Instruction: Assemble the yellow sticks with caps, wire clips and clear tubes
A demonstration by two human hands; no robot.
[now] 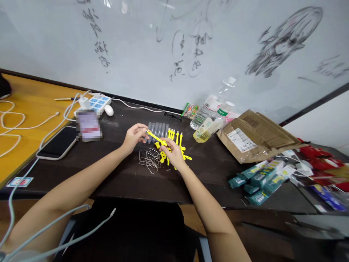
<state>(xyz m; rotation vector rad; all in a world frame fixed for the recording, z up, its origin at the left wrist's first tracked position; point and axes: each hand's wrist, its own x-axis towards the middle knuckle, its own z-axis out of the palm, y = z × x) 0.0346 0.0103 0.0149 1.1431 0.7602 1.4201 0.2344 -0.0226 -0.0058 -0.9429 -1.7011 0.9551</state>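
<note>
Between my two hands a slim yellow plastic rod (156,137) is held at a slant above the dark table. My left hand (135,136) pinches its upper left end, where a small metallic tip shows. The fingers of my right hand (173,153) close on its lower right end. Behind the rod lie several clear grey tubes (159,127) side by side. More yellow rods with metallic tips (177,136) lie just right of them. Small yellow rings and pieces (163,157) are partly covered by my right hand. Bent metal wires (149,160) lie in a heap below my left hand.
A black phone (58,143), a blurred-screen phone (89,125) and a power strip (99,103) with cables are on the left. Bottles (206,129), a cardboard parcel (259,136) and green boxes (263,182) stand or lie right. Eyeglasses (173,116) lie near the whiteboard (141,47).
</note>
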